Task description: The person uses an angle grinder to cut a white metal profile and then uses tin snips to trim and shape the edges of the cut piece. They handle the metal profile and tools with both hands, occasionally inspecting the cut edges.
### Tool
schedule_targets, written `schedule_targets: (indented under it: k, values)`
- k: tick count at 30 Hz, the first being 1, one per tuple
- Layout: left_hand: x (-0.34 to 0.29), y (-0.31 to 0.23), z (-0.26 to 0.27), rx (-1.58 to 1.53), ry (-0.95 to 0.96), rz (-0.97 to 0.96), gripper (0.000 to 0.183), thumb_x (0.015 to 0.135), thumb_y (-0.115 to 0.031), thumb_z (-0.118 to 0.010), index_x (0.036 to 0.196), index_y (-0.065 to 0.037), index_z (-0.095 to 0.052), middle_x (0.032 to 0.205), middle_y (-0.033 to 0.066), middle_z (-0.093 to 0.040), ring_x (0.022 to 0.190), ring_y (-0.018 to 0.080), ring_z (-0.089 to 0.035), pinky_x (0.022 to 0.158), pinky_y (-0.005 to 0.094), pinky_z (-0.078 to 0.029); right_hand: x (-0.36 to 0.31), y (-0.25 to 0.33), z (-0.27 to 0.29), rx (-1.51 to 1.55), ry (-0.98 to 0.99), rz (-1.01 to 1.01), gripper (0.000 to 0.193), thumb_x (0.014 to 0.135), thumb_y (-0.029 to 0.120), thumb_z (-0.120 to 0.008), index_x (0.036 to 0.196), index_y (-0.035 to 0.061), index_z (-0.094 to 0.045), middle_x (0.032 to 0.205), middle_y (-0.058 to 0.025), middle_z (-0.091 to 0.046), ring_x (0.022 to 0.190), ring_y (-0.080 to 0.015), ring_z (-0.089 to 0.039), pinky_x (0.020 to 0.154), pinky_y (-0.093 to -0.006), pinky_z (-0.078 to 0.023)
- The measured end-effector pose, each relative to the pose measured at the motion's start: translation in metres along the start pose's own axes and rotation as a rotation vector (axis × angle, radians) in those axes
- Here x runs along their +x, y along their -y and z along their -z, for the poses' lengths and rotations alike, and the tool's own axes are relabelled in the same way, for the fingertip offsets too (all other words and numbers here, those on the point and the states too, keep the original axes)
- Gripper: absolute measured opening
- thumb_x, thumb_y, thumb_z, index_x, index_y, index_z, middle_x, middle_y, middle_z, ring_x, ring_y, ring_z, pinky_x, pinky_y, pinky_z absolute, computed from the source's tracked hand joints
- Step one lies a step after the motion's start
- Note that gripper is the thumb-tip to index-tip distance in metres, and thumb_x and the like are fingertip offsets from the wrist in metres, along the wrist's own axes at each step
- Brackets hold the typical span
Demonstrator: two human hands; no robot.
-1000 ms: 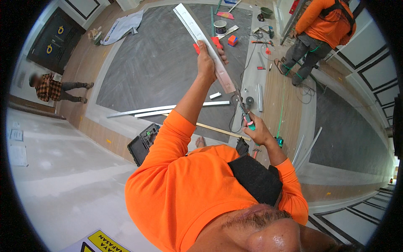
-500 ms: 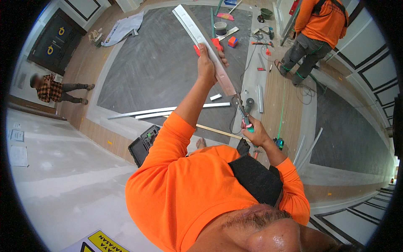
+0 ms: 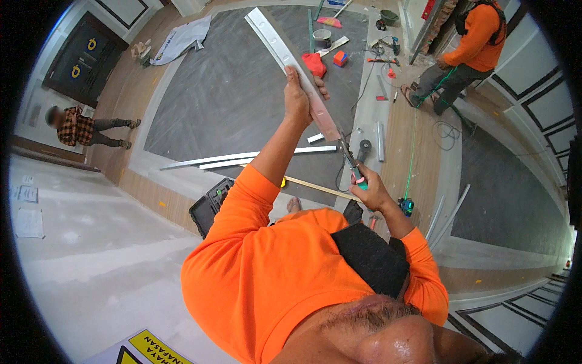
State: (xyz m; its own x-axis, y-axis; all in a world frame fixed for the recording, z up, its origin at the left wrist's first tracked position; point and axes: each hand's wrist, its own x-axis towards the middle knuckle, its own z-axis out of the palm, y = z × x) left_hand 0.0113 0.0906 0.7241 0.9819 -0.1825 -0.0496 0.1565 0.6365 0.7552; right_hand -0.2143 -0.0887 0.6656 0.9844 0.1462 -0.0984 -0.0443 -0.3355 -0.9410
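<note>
Gripping a silvery metal channel (image 3: pixel 316 109) in the left hand (image 3: pixel 298 97), grip wrapped firmly round it, aimed slantwise out above the grey floor (image 3: pixel 206 103)! Clasping pink-and-green-handled snips (image 3: pixel 351 161) in the right hand (image 3: pixel 373 188), grip curled round the handles, with blades right at the channel's near end. Can't tell whether biting in. Seeing long metal strips (image 3: pixel 312 149) lying below.
</note>
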Motion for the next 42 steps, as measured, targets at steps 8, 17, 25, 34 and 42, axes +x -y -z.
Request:
schedule_targets:
  k: [8,17,25,34,42]
  values:
    - [-0.002,0.003,0.000,-0.025,0.016,-0.015,0.074,0.088,-0.079,-0.038,0.104,-0.009,-0.053,0.078,0.0084,-0.059,0.066,0.0218,-0.058,0.062,0.0382,-0.052,-0.002,-0.004,-0.007,0.022,-0.036,-0.024,0.064,0.079,0.014,-0.067,0.138,-0.0003,-0.049,0.083,-0.0045,-0.058,0.076,-0.0143,-0.056,0.074,-0.0301,-0.049]
    - [-0.004,0.005,0.003,-0.032,-0.009,0.008,0.074,0.087,-0.079,-0.038,0.104,-0.009,-0.054,0.078,0.0077,-0.059,0.066,0.0215,-0.059,0.062,0.0381,-0.053,-0.004,-0.011,-0.009,-0.007,-0.099,0.032,0.052,0.079,0.015,-0.067,0.127,-0.0014,-0.057,0.084,-0.0082,-0.062,0.077,-0.0153,-0.058,0.075,-0.0315,-0.049]
    - [-0.002,0.004,0.000,0.167,-0.052,-0.109,0.068,0.089,-0.067,-0.054,0.108,-0.002,-0.053,0.086,0.0106,-0.060,0.075,0.0230,-0.063,0.068,0.0392,-0.054,-0.001,0.000,-0.012,-0.072,-0.169,0.002,0.053,0.078,0.012,-0.066,0.128,-0.0012,-0.056,0.082,-0.0123,-0.063,0.074,-0.0190,-0.061,0.071,-0.0352,-0.051]
    - [0.012,0.006,0.003,0.204,-0.398,-0.302,0.055,0.092,-0.044,-0.065,0.123,-0.003,-0.046,0.103,0.0105,-0.057,0.091,0.0197,-0.058,0.078,0.0368,-0.049,0.006,-0.014,-0.016,-0.339,-0.239,0.091,0.079,0.074,0.009,-0.064,0.146,-0.0021,-0.035,0.121,-0.0266,-0.057,0.108,-0.0398,-0.060,0.094,-0.0420,-0.049]
    - [0.003,-0.033,0.009,-0.037,-0.079,-0.088,0.063,0.091,-0.067,-0.052,0.116,-0.010,-0.047,0.080,0.0058,-0.054,0.061,0.0178,-0.057,0.053,0.0366,-0.055,-0.009,-0.006,0.005,0.054,0.112,-0.076,0.070,0.077,0.010,-0.067,0.142,0.0001,-0.044,0.098,-0.0070,-0.061,0.092,-0.0158,-0.059,0.086,-0.0310,-0.049]
